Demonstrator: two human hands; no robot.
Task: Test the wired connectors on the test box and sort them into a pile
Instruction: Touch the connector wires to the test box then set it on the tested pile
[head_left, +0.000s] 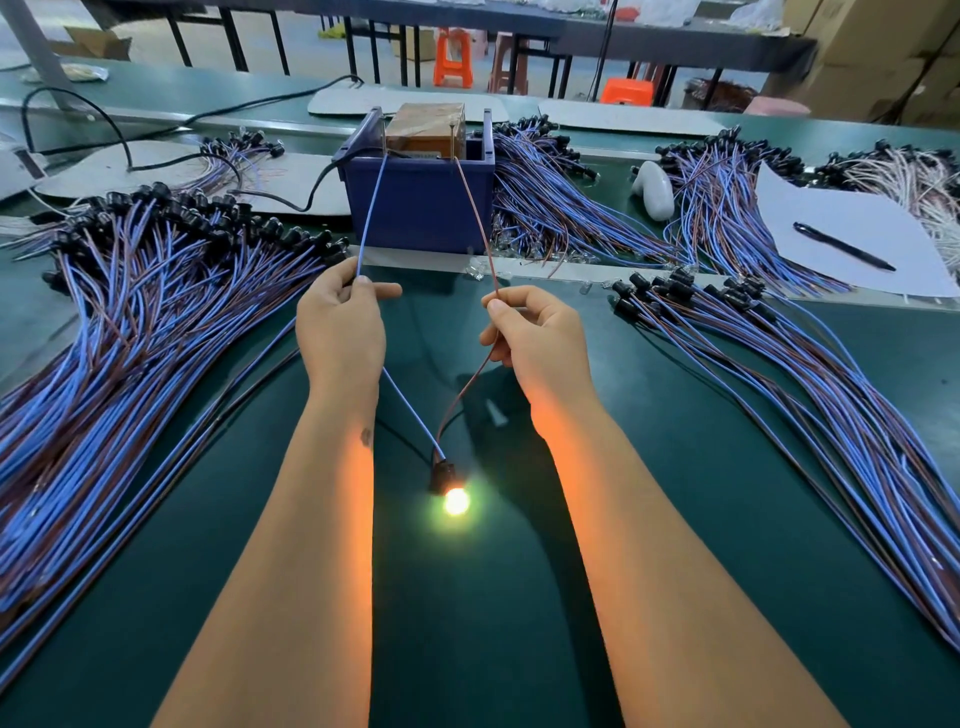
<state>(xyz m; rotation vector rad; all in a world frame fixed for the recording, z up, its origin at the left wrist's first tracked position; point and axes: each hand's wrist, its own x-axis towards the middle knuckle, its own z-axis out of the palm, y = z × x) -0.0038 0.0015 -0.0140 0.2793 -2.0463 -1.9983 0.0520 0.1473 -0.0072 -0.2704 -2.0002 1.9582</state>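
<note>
Now the left hand (340, 332) pinches the blue wire (371, 208), the right hand (537, 338) the brown wire (475, 208). With the bulb (456, 501) lit, both tips should probably stay steady on the test box (421, 208).

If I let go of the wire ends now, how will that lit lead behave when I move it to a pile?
Probably floppy: the blue wire and brown wire sag from the left hand and right hand. The socket end will likely swing. Its bulb looks fragile.

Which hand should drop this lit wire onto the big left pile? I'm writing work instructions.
Probably the left hand: it pinches the blue wire right beside the big left pile. The right hand, holding the brown wire, would have to cross over.
</note>
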